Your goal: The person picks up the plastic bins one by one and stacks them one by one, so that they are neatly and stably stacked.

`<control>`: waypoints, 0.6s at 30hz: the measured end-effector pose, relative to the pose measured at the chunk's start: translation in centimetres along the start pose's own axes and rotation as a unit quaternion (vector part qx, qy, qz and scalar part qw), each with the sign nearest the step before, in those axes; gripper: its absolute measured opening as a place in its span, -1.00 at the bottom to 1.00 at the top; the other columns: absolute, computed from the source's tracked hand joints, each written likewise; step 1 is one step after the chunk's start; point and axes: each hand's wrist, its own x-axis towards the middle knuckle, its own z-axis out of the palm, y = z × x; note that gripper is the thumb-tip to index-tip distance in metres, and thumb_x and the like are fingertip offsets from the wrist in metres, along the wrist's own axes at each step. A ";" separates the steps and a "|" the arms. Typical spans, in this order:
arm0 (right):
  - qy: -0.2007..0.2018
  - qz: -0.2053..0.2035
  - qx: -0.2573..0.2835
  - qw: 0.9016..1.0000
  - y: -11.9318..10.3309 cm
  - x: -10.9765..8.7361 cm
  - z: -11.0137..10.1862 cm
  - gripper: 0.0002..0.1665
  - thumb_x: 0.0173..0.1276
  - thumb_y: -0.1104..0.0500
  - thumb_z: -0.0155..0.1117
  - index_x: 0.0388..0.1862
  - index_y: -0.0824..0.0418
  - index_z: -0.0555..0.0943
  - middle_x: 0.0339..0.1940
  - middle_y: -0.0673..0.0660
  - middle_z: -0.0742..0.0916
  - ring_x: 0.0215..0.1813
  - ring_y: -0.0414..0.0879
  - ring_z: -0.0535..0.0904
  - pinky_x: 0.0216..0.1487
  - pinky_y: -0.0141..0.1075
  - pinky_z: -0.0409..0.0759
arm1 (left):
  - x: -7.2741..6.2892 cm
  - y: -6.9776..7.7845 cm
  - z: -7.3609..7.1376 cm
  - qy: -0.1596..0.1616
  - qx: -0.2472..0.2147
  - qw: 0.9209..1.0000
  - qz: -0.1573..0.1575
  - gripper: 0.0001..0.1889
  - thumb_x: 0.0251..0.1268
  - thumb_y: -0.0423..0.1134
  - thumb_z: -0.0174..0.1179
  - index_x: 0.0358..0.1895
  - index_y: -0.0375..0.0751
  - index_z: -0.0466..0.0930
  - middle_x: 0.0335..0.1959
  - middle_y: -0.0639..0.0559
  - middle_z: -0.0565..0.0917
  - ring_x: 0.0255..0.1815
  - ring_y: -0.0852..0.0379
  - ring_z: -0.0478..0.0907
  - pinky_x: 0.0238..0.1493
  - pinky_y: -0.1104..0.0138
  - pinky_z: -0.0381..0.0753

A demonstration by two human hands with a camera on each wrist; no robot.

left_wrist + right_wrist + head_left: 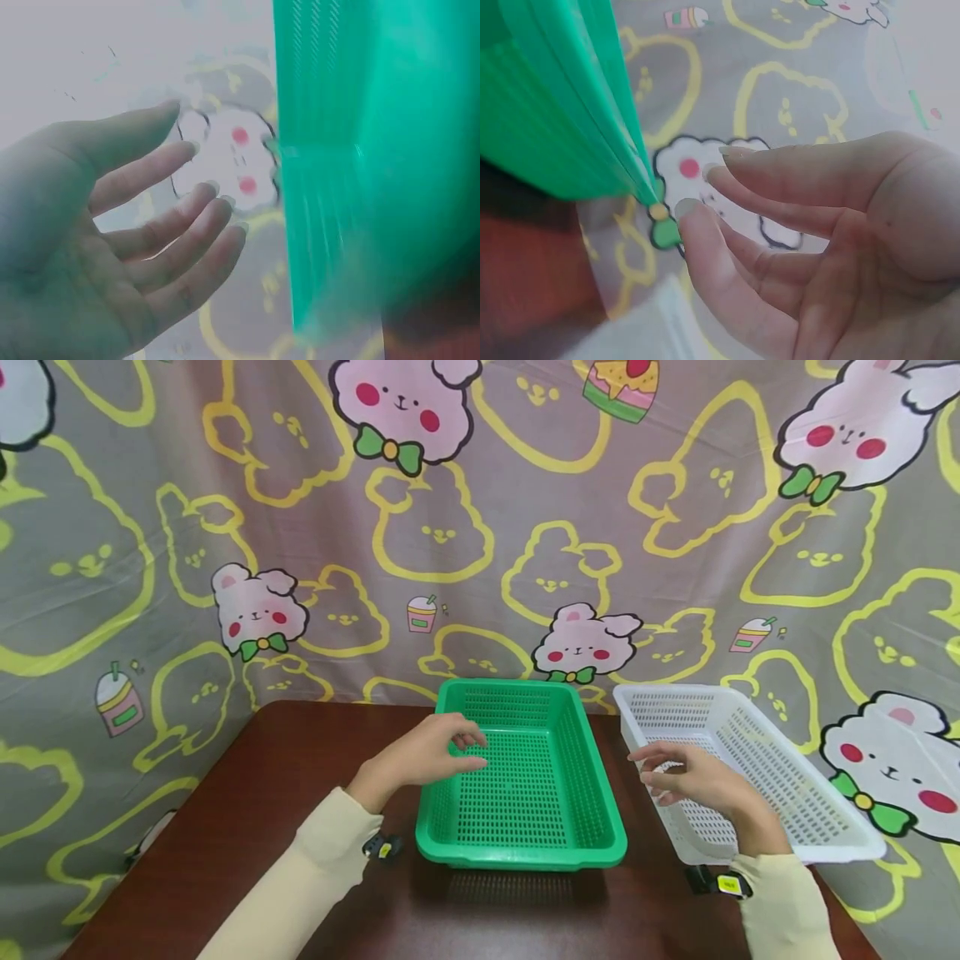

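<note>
Soft, even light in the head view; 2 hazy wrist views.
Shadow lies under the green rectangular plastic basket [517, 858] on the glossy reddish-brown tabletop [288, 758]; glare whitens the wrist views' upper outer corners, the left blurring the basket.

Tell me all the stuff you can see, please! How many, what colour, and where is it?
Green basket: 1, green, on the table, in the middle
White basket: 1, white, on the table, right of the green one
Table: 1, dark reddish brown, under both baskets
Patterned cloth: cannot tell if one piece or more, greyish with yellow outlines and white bunnies, behind the table
Wrist gadgets: 2, black and yellow, one at each wrist
Sleeves: 2, cream, one on each arm
Left hand: 1, bare, by the green basket's left side, holding nothing
Right hand: 1, bare, by the white basket's left side, holding nothing
</note>
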 end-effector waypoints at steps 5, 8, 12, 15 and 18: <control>0.027 0.017 -0.053 0.998 0.5 -1.0 -2.8 -0.49 0.50 0.22 0.29 0.33 0.45 0.52 0.10 0.44 0.68 -0.15 0.00 0.75 -0.20 -0.21 0.81 | 2.2 2.9 1.6 -0.003 -0.031 0.999 0.023 -0.66 0.41 -0.10 0.36 0.16 -0.11 0.69 0.06 0.04 0.70 0.10 0.04 0.64 0.16 0.20 0.68; 0.043 0.041 -0.087 0.994 1.3 -1.4 -4.6 -0.46 0.50 0.18 0.30 0.34 0.44 0.51 0.12 0.46 0.66 -0.14 -0.01 0.75 -0.17 -0.18 0.82 | 3.6 4.6 2.6 -0.010 -0.047 0.998 0.028 -0.60 0.41 -0.11 0.36 0.24 -0.10 0.65 0.13 0.03 0.68 0.15 0.05 0.63 0.16 0.21 0.70; 0.053 0.066 -0.126 0.988 2.4 -1.8 -7.0 -0.43 0.50 0.14 0.30 0.34 0.46 0.49 0.14 0.53 0.63 -0.11 0.01 0.76 -0.10 -0.09 0.82 | 5.3 6.7 4.1 -0.028 -0.057 0.997 0.033 -0.56 0.42 -0.11 0.34 0.31 -0.05 0.61 0.19 0.03 0.64 0.20 0.07 0.60 0.17 0.32 0.67; 0.060 0.084 -0.152 0.983 3.0 -2.0 -8.5 -0.43 0.49 0.15 0.30 0.32 0.49 0.48 0.14 0.58 0.61 -0.10 0.05 0.74 -0.08 -0.02 0.81 | 6.8 8.0 5.4 -0.040 -0.054 0.997 0.040 -0.56 0.43 -0.10 0.32 0.33 -0.03 0.60 0.22 0.02 0.63 0.21 0.06 0.61 0.14 0.41 0.64; 0.060 0.101 -0.170 0.978 3.8 -2.1 -10.0 -0.42 0.46 0.19 0.30 0.30 0.54 0.47 0.11 0.62 0.60 -0.11 0.09 0.72 -0.08 0.06 0.80 | 8.3 9.0 6.8 -0.047 -0.047 0.997 0.046 -0.56 0.44 -0.11 0.31 0.33 -0.05 0.60 0.24 0.01 0.64 0.21 0.06 0.62 0.13 0.45 0.63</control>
